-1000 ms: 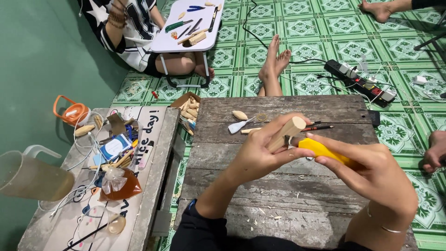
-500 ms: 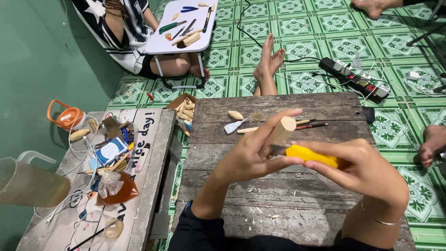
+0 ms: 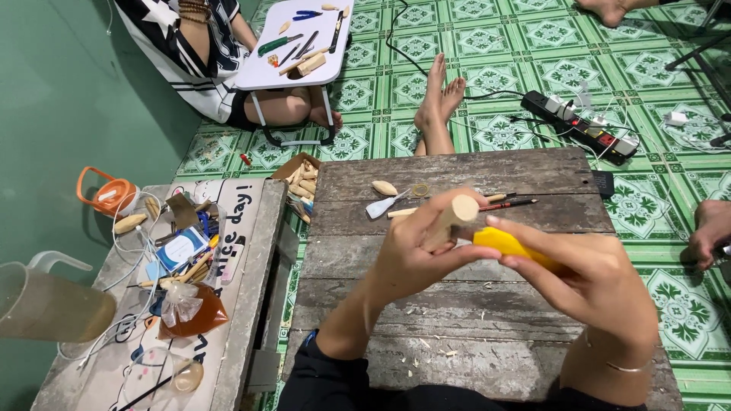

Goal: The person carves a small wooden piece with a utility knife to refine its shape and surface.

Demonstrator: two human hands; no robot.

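Gripping a wooden peg [image 3: 455, 217] upright, the left hand [image 3: 415, 255] steadies it; the right hand [image 3: 601, 285], at three o'clock, clasps a yellow-handled knife [image 3: 512, 247] against it.

My left hand [image 3: 415, 255] is raised in front of me, forearm running up from the lower centre, wrist slightly bent. Its fingers are curled closed, thumb extended toward the right. My right hand [image 3: 594, 285] sits just beside it, back of the hand toward the camera, forearm rising from the lower right. Its index finger and thumb are extended leftward in a pinch, the remaining fingers folded in. The thumbs of both hands nearly meet. Dark sleeves cover my upper arms.
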